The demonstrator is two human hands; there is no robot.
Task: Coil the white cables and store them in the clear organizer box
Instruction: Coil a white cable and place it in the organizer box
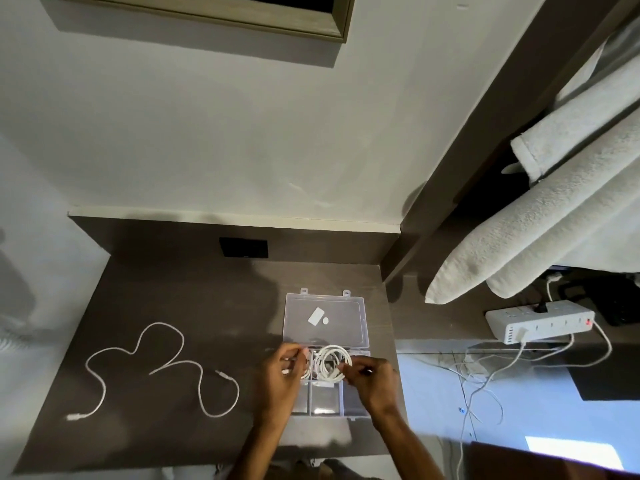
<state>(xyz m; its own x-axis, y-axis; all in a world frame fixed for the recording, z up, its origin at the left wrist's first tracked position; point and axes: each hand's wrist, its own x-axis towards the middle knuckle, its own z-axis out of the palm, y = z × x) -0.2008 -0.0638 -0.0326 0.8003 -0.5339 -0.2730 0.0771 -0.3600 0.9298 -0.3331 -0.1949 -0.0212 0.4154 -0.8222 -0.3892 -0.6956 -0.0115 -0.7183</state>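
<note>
Both hands pinch one coil (330,363) over the box (325,382): left hand (282,372) at its nine o'clock, right hand (372,375) at three. Light and springy, it likely needs holding across the loops. A loose cable (162,368) lies on the desk (173,296) at nine o'clock.

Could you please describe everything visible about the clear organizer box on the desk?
The clear plastic organizer box lies open on the dark brown desk, its hinged lid folded flat away from the person, two latch tabs at its far edge. Dividers split its base into compartments. Both hands hold a coiled white cable over it.
</note>
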